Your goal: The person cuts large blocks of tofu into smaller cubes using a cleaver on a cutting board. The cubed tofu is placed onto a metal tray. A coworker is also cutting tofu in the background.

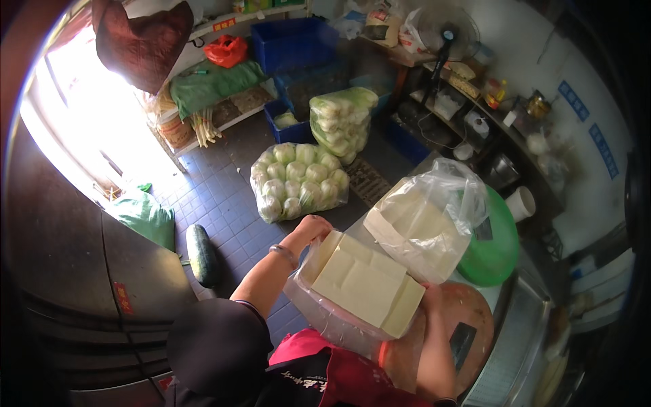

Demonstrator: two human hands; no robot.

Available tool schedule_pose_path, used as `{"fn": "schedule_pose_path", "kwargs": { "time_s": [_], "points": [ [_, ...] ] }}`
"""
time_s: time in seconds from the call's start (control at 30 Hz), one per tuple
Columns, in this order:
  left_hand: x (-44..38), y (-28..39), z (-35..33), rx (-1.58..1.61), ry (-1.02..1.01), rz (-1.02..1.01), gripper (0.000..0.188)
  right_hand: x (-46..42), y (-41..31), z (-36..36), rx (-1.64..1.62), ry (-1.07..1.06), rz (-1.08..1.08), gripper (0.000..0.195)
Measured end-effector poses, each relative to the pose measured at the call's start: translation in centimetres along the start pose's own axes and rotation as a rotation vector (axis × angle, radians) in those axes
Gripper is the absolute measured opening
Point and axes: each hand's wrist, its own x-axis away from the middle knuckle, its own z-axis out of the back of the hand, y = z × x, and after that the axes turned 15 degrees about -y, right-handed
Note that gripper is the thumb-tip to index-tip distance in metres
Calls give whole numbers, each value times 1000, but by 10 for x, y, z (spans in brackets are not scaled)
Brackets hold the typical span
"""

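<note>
A large pale block, apparently tofu, with cut lines across its top, lies in front of me in an opened clear plastic bag. My left hand grips the bag's edge at the block's far left corner. At the right end, my right hand is against the block and bag, its fingers mostly hidden. Just beyond stands a second pale block, partly covered by a clear plastic bag. Under my right forearm is a round brown board with a dark cleaver blade on it.
A green round lid or basin adjoins the second block. Bagged round vegetables and bagged leafy vegetables stand on the tiled floor. A winter melon lies left, near a green sack. A metal sink is at right.
</note>
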Motion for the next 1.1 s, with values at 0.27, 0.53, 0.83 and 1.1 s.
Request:
{"fn": "schedule_pose_path", "kwargs": {
  "time_s": [0.27,0.53,0.83,1.1],
  "points": [
    [48,49,-13,-175,-100,336,18,16,16,-2,37,-8,226,19],
    [131,57,-7,-267,-231,405,12,113,-72,-32,-435,-99,358,31],
    [191,36,-34,-375,-157,376,18,171,-59,-49,428,-4,150,21],
    [176,-13,-28,-541,120,368,21,150,-84,18,225,-359,-126,19]
  ]
}}
